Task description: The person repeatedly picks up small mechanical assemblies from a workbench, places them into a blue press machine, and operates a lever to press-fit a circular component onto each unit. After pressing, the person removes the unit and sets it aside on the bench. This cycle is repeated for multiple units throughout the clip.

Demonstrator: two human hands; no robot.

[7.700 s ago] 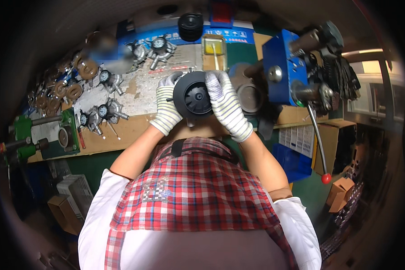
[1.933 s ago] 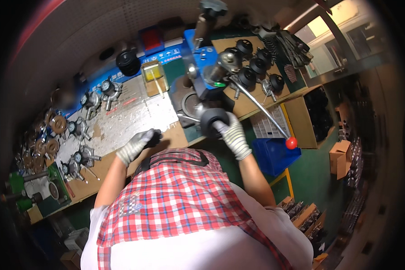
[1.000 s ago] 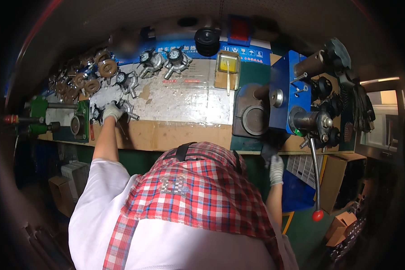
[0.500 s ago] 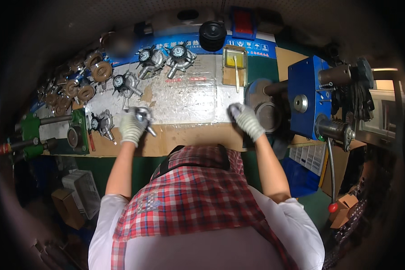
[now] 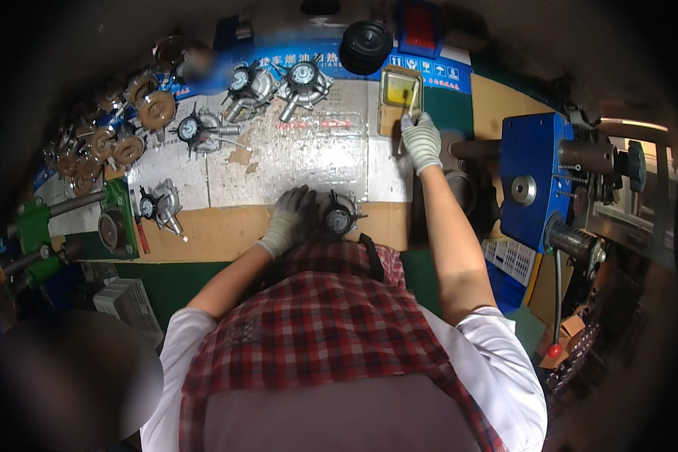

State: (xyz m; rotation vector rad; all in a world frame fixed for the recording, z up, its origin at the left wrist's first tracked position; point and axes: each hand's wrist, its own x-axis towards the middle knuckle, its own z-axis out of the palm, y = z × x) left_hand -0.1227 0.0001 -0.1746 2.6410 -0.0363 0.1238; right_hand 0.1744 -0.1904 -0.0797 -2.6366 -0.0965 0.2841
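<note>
My left hand (image 5: 290, 218) wraps the grey pump casting (image 5: 337, 217) at centre frame, its near side hidden by my collar. My right hand (image 5: 420, 139), upper centre, pinches something in the yellow tray (image 5: 399, 89); I can't make it out.

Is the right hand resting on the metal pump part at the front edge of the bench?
No, the right hand reaches to the small yellow tray at the back, while the left hand rests on the metal pump part.

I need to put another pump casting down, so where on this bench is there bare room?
Bare sheet lies between the left hand on its casting and the far castings, bordered by the yellow tray under the right hand. The left end by the brown wheels is crowded.
</note>
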